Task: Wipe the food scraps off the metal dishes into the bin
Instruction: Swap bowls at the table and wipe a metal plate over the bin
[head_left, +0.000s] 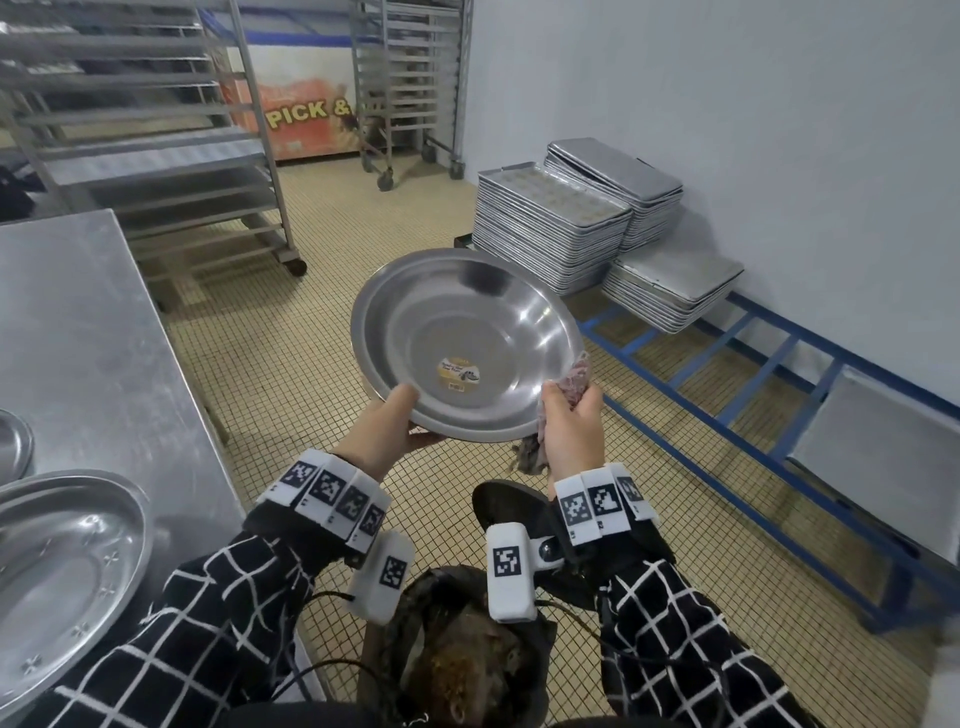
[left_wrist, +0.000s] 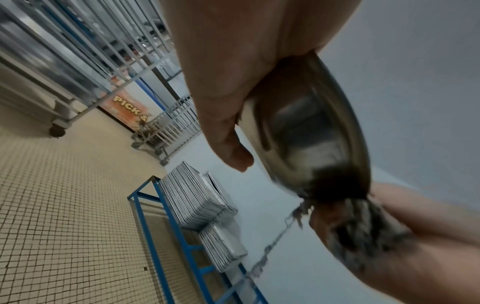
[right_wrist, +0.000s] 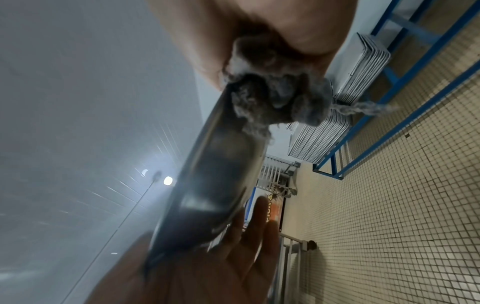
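A round metal dish (head_left: 467, 343) is held tilted above the floor, its inside shiny with a paper label in the middle. My left hand (head_left: 395, 421) pinches its near-left rim, thumb on top and fingers underneath. At the dish's right rim my right hand (head_left: 569, 415) grips a bunched grey rag (head_left: 579, 376), which touches the rim. The left wrist view has the dish (left_wrist: 306, 131) edge-on with the rag (left_wrist: 363, 232) at its far end. In the right wrist view the rag (right_wrist: 275, 98) sits against the dish (right_wrist: 215, 174). The bin (head_left: 457, 649), lined with a dark bag and holding brown scraps, stands below my wrists.
A steel table (head_left: 93, 338) at the left carries a large oval metal dish (head_left: 62, 571) and part of another. Stacks of baking trays (head_left: 550, 234) rest on a low blue rack (head_left: 753, 415) along the right wall. Wheeled tray racks (head_left: 156, 130) stand behind on the tiled floor.
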